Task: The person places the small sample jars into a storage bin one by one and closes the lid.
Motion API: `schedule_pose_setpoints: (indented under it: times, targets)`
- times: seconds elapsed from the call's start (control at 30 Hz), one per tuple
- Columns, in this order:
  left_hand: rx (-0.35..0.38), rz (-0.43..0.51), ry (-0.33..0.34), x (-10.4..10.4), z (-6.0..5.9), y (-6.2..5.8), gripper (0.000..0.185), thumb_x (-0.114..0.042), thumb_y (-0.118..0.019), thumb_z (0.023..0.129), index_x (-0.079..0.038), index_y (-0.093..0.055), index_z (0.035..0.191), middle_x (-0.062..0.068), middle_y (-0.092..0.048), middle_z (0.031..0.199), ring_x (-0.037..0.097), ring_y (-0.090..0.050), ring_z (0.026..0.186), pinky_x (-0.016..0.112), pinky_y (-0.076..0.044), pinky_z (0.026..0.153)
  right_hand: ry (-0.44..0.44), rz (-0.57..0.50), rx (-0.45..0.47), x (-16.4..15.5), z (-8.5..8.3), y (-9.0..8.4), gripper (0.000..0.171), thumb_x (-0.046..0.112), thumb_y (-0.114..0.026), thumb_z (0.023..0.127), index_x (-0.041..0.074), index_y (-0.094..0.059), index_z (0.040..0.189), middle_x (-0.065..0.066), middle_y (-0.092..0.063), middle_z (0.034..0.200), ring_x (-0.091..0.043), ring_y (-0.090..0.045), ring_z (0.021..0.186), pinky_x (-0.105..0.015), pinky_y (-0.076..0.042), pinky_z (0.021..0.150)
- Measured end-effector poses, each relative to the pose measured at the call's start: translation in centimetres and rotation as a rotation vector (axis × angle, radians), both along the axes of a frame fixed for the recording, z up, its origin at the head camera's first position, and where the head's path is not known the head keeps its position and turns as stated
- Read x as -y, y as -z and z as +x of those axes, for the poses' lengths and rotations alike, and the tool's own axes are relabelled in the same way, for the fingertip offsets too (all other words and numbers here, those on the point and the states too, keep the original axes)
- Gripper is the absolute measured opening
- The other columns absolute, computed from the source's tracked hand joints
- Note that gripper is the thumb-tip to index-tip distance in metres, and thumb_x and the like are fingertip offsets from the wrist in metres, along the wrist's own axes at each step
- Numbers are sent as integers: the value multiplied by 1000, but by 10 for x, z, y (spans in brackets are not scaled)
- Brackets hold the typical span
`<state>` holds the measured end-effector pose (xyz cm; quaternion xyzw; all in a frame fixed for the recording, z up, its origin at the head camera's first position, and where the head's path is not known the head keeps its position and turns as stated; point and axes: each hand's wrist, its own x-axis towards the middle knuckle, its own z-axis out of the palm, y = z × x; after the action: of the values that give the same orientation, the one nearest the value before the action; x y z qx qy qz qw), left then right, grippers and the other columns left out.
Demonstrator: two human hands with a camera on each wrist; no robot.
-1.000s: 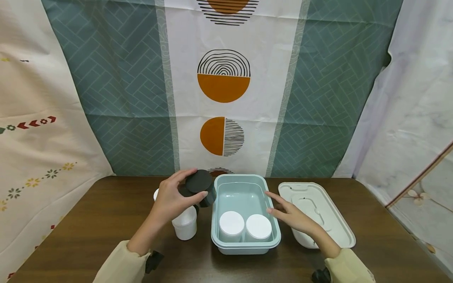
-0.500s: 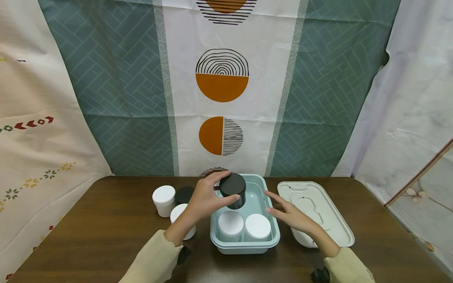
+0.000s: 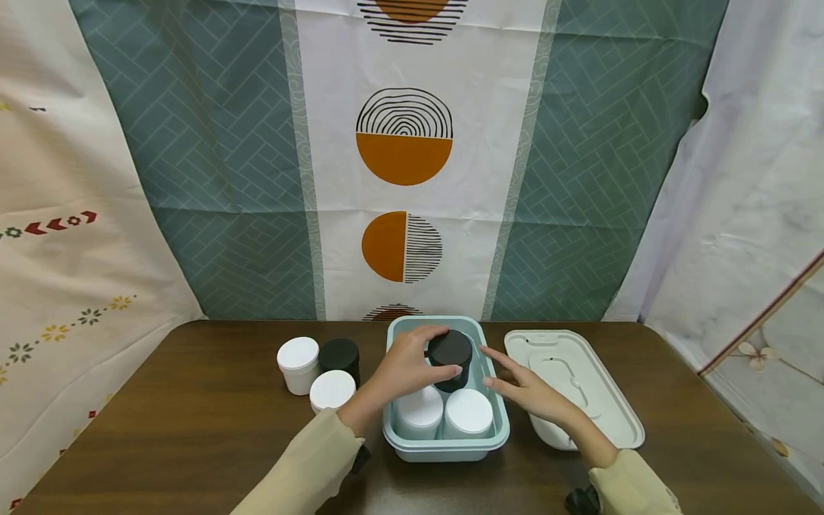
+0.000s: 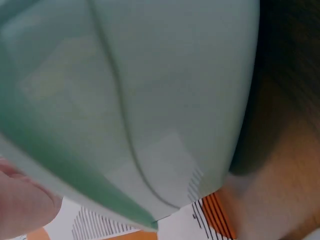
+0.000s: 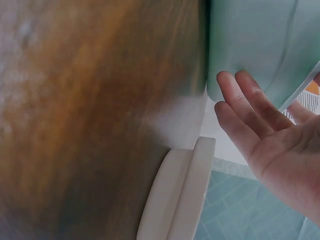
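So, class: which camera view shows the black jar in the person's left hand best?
The head view: the black jar sits in the left hand, over the blue tub. The left wrist view shows only tub wall and a fingertip, no jar. The right wrist view shows the open right hand beside the tub, no jar.

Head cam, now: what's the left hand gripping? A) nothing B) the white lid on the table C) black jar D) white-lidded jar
C. The left hand has its fingers curled round the black jar, holding it inside the teal bin behind two white-lidded jars, while the right hand stays open beside the bin.
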<state>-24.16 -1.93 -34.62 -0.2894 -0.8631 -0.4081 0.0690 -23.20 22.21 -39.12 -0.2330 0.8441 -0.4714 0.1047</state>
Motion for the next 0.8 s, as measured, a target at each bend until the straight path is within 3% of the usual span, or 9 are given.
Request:
schedule_pose_setpoints:
  times: [0.33, 0.8]
  targets:
    - [39, -106, 20, -13, -16, 15, 62, -29, -74, 74, -1, -53, 125, 11, -56, 124, 23, -53, 110, 37, -45, 90, -9, -26, 20, 0, -1, 2, 60, 23, -48, 95, 7, -20, 145, -25, -22, 145, -42, -44, 118, -43, -48, 84]
    - [118, -214, 71, -14, -27, 26, 64, -27, -76, 73, 1, -51, 126, 15, -54, 126, 27, -49, 116, 41, -40, 95, 0, -7, 14, 1, 0, 1, 60, 24, -48, 95, 7, -20, 145, -26, -22, 144, -43, -42, 119, -45, -47, 85]
